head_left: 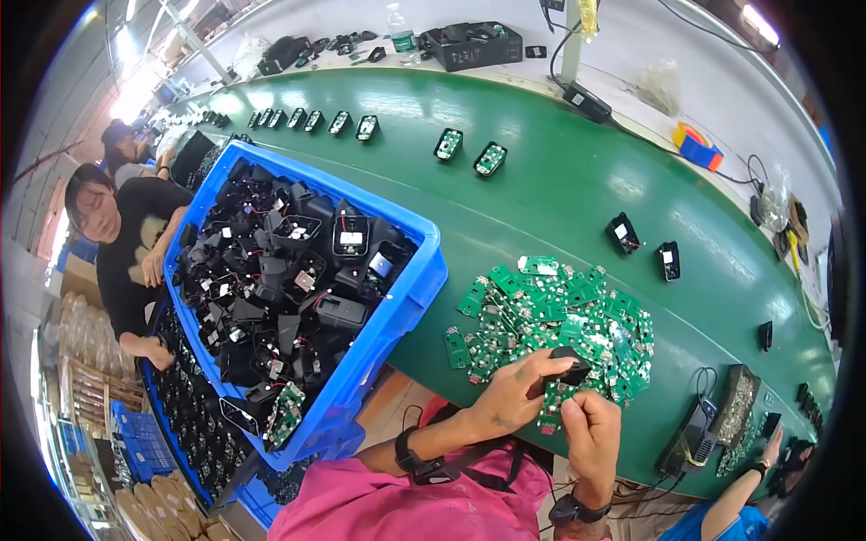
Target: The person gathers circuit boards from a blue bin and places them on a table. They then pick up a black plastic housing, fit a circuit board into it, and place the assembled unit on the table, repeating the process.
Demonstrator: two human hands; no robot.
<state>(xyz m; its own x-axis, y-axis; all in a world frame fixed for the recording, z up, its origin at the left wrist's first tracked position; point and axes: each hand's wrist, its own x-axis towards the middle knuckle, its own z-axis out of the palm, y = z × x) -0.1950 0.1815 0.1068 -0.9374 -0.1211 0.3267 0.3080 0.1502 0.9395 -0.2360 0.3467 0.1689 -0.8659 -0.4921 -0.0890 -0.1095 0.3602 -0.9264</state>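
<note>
Near the table's front edge my left hand (512, 395) is closed around a small black plastic housing (572, 362). Just below it, my right hand (595, 437) pinches a green circuit board (553, 404) between thumb and fingers. Board and housing are close together; whether they touch or are wired to each other I cannot tell. Right behind both hands spreads a loose heap of green circuit boards (577, 311) on the green table. Two black housings (667, 261) with white parts inside lie beyond the heap to the right.
At my left stands a blue crate (424, 248) full of black housings with wires. Several board-filled housings (490, 159) stand in a row across the green table (379, 194). A tape roll (696, 146) lies at the back; a black power device (690, 437) sits right. Co-workers sit on both sides.
</note>
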